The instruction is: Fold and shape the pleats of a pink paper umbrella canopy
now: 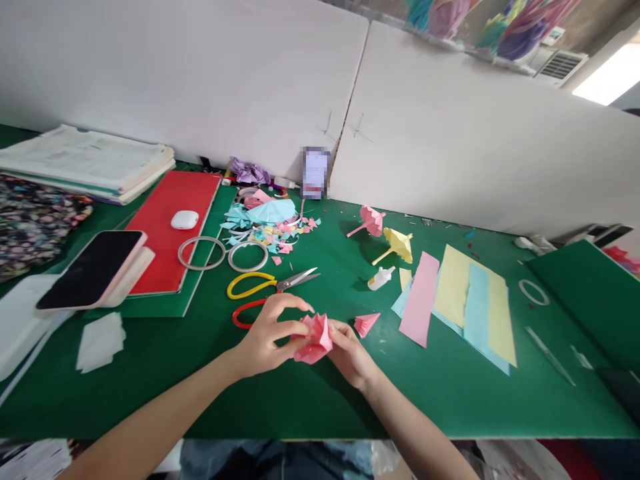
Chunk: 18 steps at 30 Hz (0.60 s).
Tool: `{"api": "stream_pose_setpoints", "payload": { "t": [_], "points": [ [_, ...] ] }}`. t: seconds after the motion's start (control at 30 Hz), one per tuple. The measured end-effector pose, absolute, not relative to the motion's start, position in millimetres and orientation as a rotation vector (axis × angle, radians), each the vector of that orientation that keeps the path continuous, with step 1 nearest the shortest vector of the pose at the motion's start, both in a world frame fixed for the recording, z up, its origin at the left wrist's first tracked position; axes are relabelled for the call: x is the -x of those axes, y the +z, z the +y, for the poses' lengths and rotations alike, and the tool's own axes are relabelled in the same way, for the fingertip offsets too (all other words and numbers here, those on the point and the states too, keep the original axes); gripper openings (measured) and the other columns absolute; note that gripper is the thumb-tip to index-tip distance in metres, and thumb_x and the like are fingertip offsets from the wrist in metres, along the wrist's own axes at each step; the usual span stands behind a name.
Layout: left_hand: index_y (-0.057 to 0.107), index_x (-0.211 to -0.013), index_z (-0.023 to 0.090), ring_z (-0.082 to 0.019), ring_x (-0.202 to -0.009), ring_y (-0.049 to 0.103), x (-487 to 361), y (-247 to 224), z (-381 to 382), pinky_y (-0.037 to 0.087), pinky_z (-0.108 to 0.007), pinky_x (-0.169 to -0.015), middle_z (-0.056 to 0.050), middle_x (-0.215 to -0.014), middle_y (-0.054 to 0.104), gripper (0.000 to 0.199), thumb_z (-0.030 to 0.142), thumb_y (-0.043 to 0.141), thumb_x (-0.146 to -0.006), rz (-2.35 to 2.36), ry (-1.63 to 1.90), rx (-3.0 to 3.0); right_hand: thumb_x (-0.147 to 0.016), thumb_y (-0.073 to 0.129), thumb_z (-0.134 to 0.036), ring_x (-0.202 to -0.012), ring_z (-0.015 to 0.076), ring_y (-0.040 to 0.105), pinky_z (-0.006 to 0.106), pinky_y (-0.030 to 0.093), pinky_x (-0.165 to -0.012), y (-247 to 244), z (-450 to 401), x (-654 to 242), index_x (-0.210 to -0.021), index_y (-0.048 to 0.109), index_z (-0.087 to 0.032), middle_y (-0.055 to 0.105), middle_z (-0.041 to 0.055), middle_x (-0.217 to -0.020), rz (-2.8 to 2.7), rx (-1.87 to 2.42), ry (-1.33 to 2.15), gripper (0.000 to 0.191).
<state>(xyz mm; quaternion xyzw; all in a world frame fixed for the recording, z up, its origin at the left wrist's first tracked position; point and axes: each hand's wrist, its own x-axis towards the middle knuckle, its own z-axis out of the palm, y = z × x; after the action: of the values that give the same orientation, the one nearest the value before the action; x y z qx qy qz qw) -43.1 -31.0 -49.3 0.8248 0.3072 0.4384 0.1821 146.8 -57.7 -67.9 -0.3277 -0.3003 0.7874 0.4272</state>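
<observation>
Between my two hands is a piece of pleated pink paper [314,341], opened into a ruffled round shape above the green table. My left hand [270,337] pinches it from the left, thumb and fingers at its folds. The fingers of my right hand [350,350] close on its right edge. Just right of that hand lies a small folded pink paper cone [367,324]. Scissors [275,283] with one yellow and one red handle lie open behind my left hand. Farther back, a pink paper umbrella [371,221] and a yellow paper umbrella [396,246] rest on the table.
A small white glue bottle [381,278] stands near pink, yellow and blue paper sheets [453,287]. Paper scraps [280,227] and tape rings [249,256] lie at back left, beside a red folder [170,200] and a phone [93,270]. A white partition [200,80] borders the table's back.
</observation>
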Motion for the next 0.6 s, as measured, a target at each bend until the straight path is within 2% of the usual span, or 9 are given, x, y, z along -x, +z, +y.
{"api": "stream_pose_setpoints", "payload": {
  "t": [0.2, 0.37, 0.47, 0.6],
  "points": [
    [0.067, -0.086, 0.024, -0.022, -0.104, 0.053, 47.1, -44.4, -26.9, 0.044, -0.040, -0.088, -0.007, -0.111, 0.058, 0.016, 0.012, 0.057, -0.083, 0.780, 1.110, -2.488, -0.075, 0.071, -0.041, -0.085, 0.0170, 0.061, 0.029, 0.045, -0.079, -66.5, -57.5, -147.9, -0.081, 0.073, -0.018, 0.066, 0.0066, -0.107, -0.771, 0.835, 1.941, 0.024],
    [0.066, -0.085, 0.023, -0.021, -0.104, 0.052, 48.6, -44.5, -26.7, 0.042, -0.040, -0.089, -0.007, -0.111, 0.056, 0.016, 0.010, 0.056, -0.084, 0.717, 1.108, -2.489, -0.077, 0.069, -0.037, -0.086, 0.0167, 0.059, 0.028, 0.043, -0.079, -66.5, -57.2, -147.8, -0.082, 0.074, -0.017, 0.066, 0.0058, -0.100, -0.831, 0.859, 1.940, 0.021],
    [0.066, -0.090, 0.024, -0.022, -0.103, 0.051, 49.6, -42.9, -26.8, 0.042, -0.041, -0.088, -0.008, -0.110, 0.056, 0.014, 0.014, 0.056, -0.085, 0.699, 1.112, -2.493, -0.074, 0.073, -0.034, -0.084, 0.0152, 0.058, 0.027, 0.042, -0.079, -67.8, -57.1, -148.2, -0.078, 0.074, -0.016, 0.065, 0.0051, -0.102, -0.852, 0.867, 1.956, 0.018],
    [0.067, -0.083, 0.024, -0.021, -0.104, 0.051, 50.6, -36.7, -26.6, 0.043, -0.039, -0.089, -0.007, -0.109, 0.056, 0.012, 0.014, 0.059, -0.084, 0.674, 1.063, -2.435, -0.077, 0.071, -0.034, -0.079, 0.0138, 0.060, 0.027, 0.043, -0.077, -67.9, -57.3, -148.7, -0.083, 0.073, -0.018, 0.066, 0.0046, -0.099, -0.803, 0.850, 2.029, 0.018]
  ]
}}
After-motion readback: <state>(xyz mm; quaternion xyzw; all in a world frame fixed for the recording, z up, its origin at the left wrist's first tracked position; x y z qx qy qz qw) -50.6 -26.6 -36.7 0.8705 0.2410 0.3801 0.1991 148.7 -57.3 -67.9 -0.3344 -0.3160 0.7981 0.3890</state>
